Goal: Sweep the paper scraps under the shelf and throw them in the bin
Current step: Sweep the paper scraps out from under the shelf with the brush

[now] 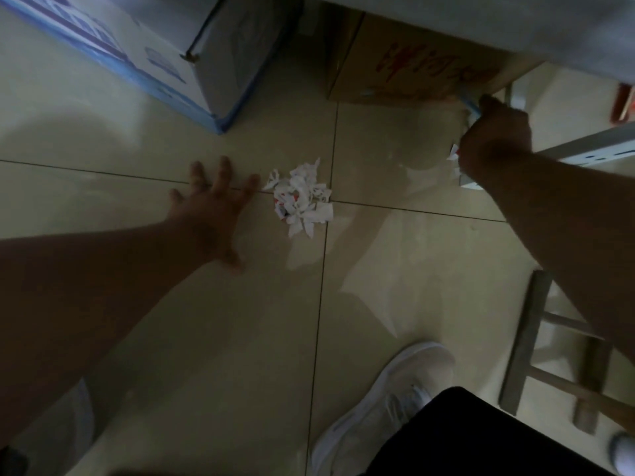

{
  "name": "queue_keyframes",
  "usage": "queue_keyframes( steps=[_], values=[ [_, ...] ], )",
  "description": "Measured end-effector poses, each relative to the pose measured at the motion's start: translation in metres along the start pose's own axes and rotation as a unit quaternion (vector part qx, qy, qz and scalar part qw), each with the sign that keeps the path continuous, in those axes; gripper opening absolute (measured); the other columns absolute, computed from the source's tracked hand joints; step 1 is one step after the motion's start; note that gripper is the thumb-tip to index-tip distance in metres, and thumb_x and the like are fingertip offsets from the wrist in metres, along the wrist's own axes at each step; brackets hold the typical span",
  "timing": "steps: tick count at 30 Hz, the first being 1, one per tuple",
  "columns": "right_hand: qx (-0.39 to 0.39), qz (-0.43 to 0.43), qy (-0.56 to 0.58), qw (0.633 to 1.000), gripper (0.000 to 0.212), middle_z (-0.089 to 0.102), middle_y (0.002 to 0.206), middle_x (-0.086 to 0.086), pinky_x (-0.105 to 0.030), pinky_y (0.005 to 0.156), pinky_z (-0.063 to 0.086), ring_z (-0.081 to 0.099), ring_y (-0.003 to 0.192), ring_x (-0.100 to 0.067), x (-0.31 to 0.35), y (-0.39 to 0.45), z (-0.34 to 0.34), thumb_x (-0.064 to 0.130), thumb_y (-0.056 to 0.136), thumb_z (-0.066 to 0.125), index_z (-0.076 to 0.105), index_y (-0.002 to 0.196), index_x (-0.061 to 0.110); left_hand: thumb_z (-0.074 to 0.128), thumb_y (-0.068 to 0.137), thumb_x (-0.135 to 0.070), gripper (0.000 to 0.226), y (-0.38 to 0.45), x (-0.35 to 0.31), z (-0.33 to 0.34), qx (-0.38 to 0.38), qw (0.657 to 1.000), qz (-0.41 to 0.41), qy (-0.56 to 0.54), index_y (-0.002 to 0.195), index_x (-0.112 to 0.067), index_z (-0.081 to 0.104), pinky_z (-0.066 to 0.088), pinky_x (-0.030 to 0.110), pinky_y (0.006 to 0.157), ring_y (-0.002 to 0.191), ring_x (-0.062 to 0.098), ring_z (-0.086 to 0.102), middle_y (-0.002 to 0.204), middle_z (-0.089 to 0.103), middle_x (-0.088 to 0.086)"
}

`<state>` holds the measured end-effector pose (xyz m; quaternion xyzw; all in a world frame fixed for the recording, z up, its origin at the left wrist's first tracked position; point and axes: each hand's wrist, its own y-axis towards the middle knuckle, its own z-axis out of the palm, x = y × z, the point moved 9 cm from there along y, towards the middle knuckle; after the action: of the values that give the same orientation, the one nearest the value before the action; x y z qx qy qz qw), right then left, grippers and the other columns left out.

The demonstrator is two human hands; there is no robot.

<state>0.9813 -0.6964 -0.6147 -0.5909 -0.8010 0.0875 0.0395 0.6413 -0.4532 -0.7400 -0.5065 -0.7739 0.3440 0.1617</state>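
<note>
A small heap of torn white paper scraps (302,197) with red marks lies on the tiled floor where the tile joints cross. My left hand (209,207) is spread flat just left of the heap, fingers apart, fingertips almost touching the scraps. My right hand (494,139) is closed at the right, under the shelf edge (481,25), with a blue and white item (467,104) sticking out above the knuckles. A few white scraps (455,159) show at its left side. What exactly the hand grips is unclear.
A blue and white carton (144,53) stands at the upper left, a brown carton with red lettering (412,67) under the shelf. A metal shelf rail (591,146) and a wooden stool (556,355) are on the right. My white shoe (388,407) is planted below.
</note>
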Motion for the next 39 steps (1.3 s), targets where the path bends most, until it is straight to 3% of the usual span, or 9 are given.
queue_keyframes(
  steps=[6, 10, 13, 17, 20, 26, 33, 39],
  values=[
    [-0.017, 0.031, -0.009, 0.999, 0.034, 0.064, 0.12, -0.023, -0.048, 0.094, 0.05, 0.06, 0.114, -0.043, -0.005, -0.003, 0.02, 0.01, 0.099, 0.045, 0.054, 0.131, 0.008, 0.096, 0.045, -0.071, 0.168, 0.0, -0.001, -0.002, 0.005, 1.0, -0.004, -0.011, 0.158, -0.05, -0.026, 0.023, 0.08, 0.116, 0.156, 0.053, -0.018, 0.17, -0.033, 0.003],
    [-0.012, 0.097, 0.029, 0.995, 0.035, 0.062, 0.126, -0.022, -0.048, 0.1, 0.048, 0.059, 0.118, -0.041, -0.018, -0.002, 0.032, 0.013, 0.101, 0.038, 0.053, 0.132, 0.009, 0.096, 0.046, -0.069, 0.167, 0.001, 0.0, -0.001, 0.0, 1.0, -0.001, -0.024, 0.157, -0.052, -0.028, 0.021, 0.08, 0.116, 0.156, 0.052, -0.018, 0.17, -0.035, 0.003],
    [0.033, 0.143, 0.107, 0.983, 0.042, 0.054, 0.141, -0.021, -0.043, 0.111, 0.04, 0.05, 0.131, -0.039, -0.026, -0.012, 0.055, 0.019, 0.105, 0.029, 0.049, 0.142, 0.01, 0.097, 0.047, -0.067, 0.166, -0.001, 0.0, -0.003, -0.002, 1.0, 0.0, -0.024, 0.157, -0.051, -0.027, 0.021, 0.08, 0.117, 0.156, 0.052, -0.018, 0.169, -0.035, 0.002],
    [0.109, 0.12, 0.094, 0.982, 0.05, 0.036, 0.156, -0.02, -0.04, 0.118, 0.029, 0.039, 0.141, -0.037, -0.013, -0.037, 0.085, 0.022, 0.108, 0.025, 0.029, 0.156, 0.01, 0.099, 0.043, -0.065, 0.169, 0.0, -0.001, -0.005, 0.007, 1.0, -0.005, -0.023, 0.159, -0.051, -0.024, 0.023, 0.081, 0.116, 0.156, 0.052, -0.017, 0.17, -0.034, 0.002],
    [0.146, 0.064, 0.051, 0.986, 0.058, 0.042, 0.151, -0.023, -0.046, 0.11, 0.038, 0.048, 0.134, -0.04, 0.012, -0.074, 0.103, 0.019, 0.105, 0.032, 0.016, 0.159, 0.008, 0.098, 0.044, -0.065, 0.169, -0.002, -0.001, -0.004, 0.006, 1.0, -0.007, -0.018, 0.159, -0.05, -0.024, 0.023, 0.08, 0.116, 0.156, 0.053, -0.017, 0.17, -0.034, 0.003],
    [0.212, -0.016, 0.052, 0.976, 0.07, 0.047, 0.141, -0.013, -0.049, 0.094, 0.047, 0.057, 0.119, -0.034, 0.073, -0.16, 0.118, 0.029, 0.1, 0.037, 0.001, 0.16, 0.021, 0.099, 0.044, -0.063, 0.17, 0.0, -0.001, -0.005, 0.009, 1.0, -0.008, -0.027, 0.155, -0.053, -0.029, 0.021, 0.081, 0.116, 0.156, 0.052, -0.019, 0.169, -0.037, 0.002],
    [0.052, -0.036, 0.118, 0.991, 0.059, 0.052, 0.137, -0.014, -0.047, 0.089, 0.055, 0.059, 0.117, -0.033, 0.09, -0.139, 0.083, 0.017, 0.099, 0.044, 0.024, 0.155, 0.013, 0.099, 0.044, -0.064, 0.17, -0.001, -0.002, -0.006, 0.006, 1.0, -0.004, -0.025, 0.157, -0.051, -0.027, 0.022, 0.08, 0.116, 0.156, 0.053, -0.017, 0.169, -0.036, 0.003],
    [0.044, 0.079, 0.062, 0.994, 0.051, 0.051, 0.141, -0.019, -0.049, 0.1, 0.046, 0.056, 0.125, -0.039, 0.031, -0.071, 0.057, 0.017, 0.101, 0.038, 0.032, 0.15, 0.005, 0.099, 0.043, -0.065, 0.17, -0.002, -0.002, -0.007, 0.0, 1.0, -0.002, -0.026, 0.157, -0.053, -0.027, 0.023, 0.081, 0.115, 0.156, 0.053, -0.017, 0.169, -0.035, 0.002]
  ],
)
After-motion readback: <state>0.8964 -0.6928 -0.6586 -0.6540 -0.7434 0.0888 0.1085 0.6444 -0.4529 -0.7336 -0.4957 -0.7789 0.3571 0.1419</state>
